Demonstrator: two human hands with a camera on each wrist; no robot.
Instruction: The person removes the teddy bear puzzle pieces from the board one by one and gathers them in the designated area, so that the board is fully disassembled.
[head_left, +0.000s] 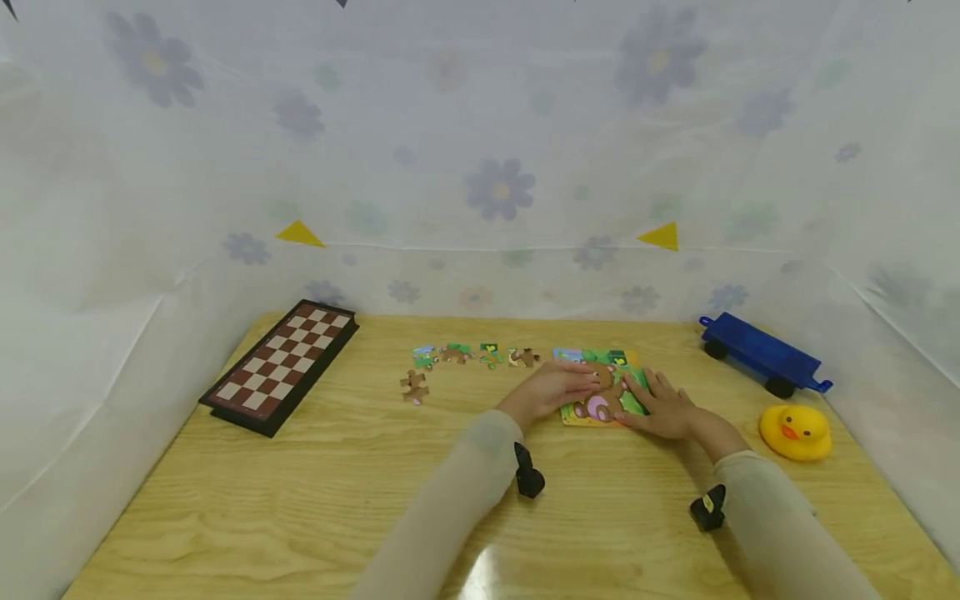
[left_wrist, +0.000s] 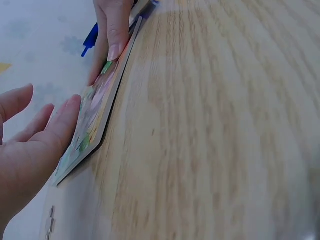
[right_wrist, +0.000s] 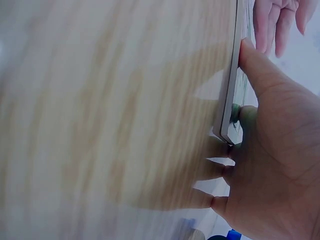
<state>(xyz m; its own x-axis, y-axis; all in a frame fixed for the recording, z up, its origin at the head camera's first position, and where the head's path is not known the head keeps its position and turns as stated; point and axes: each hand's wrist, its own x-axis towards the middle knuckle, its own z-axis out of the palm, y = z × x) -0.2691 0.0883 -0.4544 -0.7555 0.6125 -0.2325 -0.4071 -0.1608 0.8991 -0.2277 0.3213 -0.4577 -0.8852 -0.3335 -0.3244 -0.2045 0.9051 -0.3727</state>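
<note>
Touching the bear puzzle (head_left: 597,406), left hand (head_left: 551,389) lies straight-fingered, right hand (head_left: 667,410) spread.

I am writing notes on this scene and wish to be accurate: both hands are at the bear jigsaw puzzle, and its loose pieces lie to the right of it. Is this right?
Not quite. The loose pieces lie to the left of the bear jigsaw puzzle, as the head view shows. The left hand and right hand are indeed both at it.
</note>
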